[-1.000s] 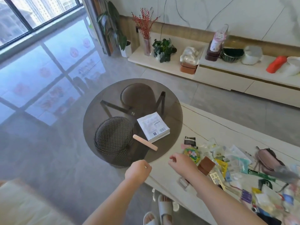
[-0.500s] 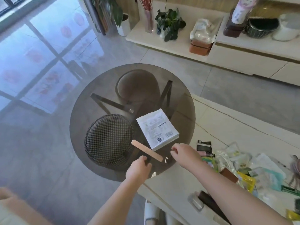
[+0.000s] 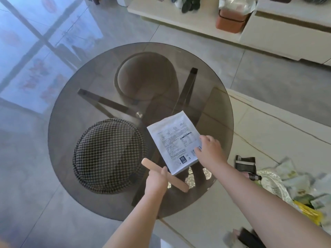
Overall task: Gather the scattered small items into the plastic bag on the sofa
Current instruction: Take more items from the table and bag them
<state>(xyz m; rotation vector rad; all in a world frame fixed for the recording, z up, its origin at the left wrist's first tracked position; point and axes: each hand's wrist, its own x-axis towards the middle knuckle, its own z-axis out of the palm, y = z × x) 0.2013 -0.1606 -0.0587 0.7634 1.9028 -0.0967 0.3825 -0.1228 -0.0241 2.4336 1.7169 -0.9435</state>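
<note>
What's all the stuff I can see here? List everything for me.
Glass table: 1, smoky brown, round, centre of view.
Hat: 1, black-and-white houndstooth, on the glass, left side.
Printed packet: 1, white, on the glass, right of the hat.
Flat stick: 1, pale pink-tan, near edge of the glass.
Stool: 1, brown, seen through the glass.
Low table: 1, cream, right.
Small packets: a pile, mixed colours, too many to count, on the low table.
Orange box: 1, on the cream cabinet, top.
Left hand: 1, grip on the flat stick.
Right hand: 1, fingers on the packet's near corner.
</note>
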